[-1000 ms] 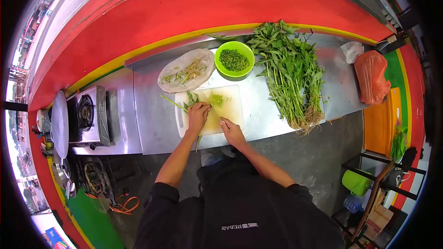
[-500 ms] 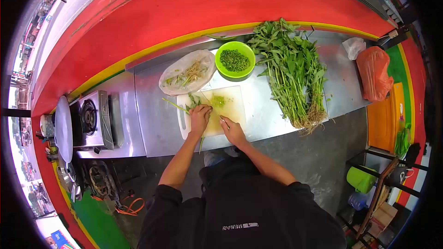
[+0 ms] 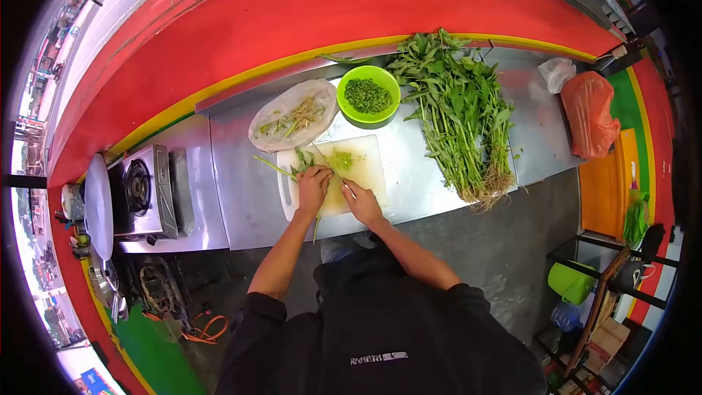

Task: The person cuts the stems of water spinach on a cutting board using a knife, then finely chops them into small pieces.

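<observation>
On the white cutting board my left hand is closed round green leafy stems, which stick out to its upper left and below it. My right hand grips a knife by its handle, the blade pointing up and left beside my left fingers. Chopped light green pieces lie on the board right of the blade. Just above the board stand a lime green bowl of chopped greens and a clear plastic bag with pale root ends.
A large bunch of leafy greens with roots lies on the metal counter to the right. Farther right is a red plastic bag. A gas stove stands at the left. A red wall runs behind the counter.
My right hand has moved slightly up and left relative to the board, and more of the knife blade shows beside my left hand. The whole view has shifted slightly.
</observation>
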The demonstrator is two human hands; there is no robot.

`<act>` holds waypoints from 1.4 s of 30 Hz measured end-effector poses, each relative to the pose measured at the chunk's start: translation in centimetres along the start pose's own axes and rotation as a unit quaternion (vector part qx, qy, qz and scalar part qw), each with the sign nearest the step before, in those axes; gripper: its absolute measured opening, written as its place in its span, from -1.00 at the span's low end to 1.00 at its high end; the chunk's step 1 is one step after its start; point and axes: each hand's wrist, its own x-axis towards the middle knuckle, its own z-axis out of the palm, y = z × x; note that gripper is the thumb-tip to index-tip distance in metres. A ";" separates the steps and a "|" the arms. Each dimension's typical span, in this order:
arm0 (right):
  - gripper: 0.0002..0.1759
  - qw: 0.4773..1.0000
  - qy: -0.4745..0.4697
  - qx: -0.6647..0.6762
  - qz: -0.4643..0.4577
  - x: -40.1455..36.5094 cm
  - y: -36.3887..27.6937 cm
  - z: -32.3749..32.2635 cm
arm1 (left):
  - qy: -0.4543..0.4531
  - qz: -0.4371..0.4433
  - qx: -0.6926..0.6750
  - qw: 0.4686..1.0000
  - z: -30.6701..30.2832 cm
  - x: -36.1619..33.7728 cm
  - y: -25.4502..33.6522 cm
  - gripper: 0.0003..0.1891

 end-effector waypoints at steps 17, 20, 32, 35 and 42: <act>-0.56 1.000 -0.020 0.001 -0.003 -0.5 -0.3 -0.8 | 0.004 -0.011 0.001 1.000 0.3 -0.5 0.1 -0.91; -0.54 0.999 -0.026 0.044 0.005 -0.8 -0.8 -0.9 | 0.006 -0.014 0.000 1.000 0.2 -0.3 -0.1 -0.90; -0.56 1.000 -0.012 0.010 -0.010 -0.7 -0.6 -1.1 | 0.006 0.012 0.008 1.000 0.2 -0.4 -0.3 -0.87; -0.55 1.000 -0.020 0.001 -0.003 0.0 -0.5 -0.9 | 0.006 0.007 0.002 1.000 0.0 -0.3 -0.2 -0.86; -0.54 0.997 -0.027 0.064 0.019 -1.2 0.2 -1.0 | 0.007 -0.018 -0.005 1.000 0.3 0.0 -0.4 -0.88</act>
